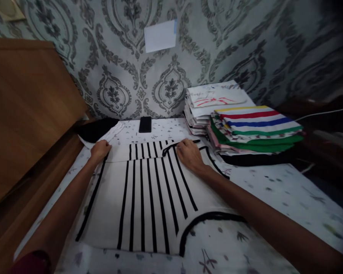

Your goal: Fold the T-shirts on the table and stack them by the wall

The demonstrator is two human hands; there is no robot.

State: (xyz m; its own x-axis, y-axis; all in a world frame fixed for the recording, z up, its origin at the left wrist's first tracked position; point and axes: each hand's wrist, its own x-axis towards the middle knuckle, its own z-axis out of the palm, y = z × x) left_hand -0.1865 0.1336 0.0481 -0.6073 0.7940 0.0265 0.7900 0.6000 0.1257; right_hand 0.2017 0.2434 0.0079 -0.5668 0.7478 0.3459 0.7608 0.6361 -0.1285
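A cream garment (111, 205) with black stripes and black edging lies spread on the bed, its far part folded over toward the near side. At its far left corner, my left hand (101, 151) is closed, with the fingers pinching the black-edged border. My right hand (189, 154) rests at the far edge, near the black trim and the stripes, its fingers curled down onto the fabric. The fingertips of both hands are partly hidden. Below my right forearm curves a black-edged opening of the garment.
Behind the garment lies a black phone (145, 124). Folded clothes stand in two stacks, one white (217, 97) and one multicoloured (257, 123), at the back right. A black cloth (97, 130) lies at the back left beside a wooden panel (28, 102). The bedsheet (263, 194) is patterned.
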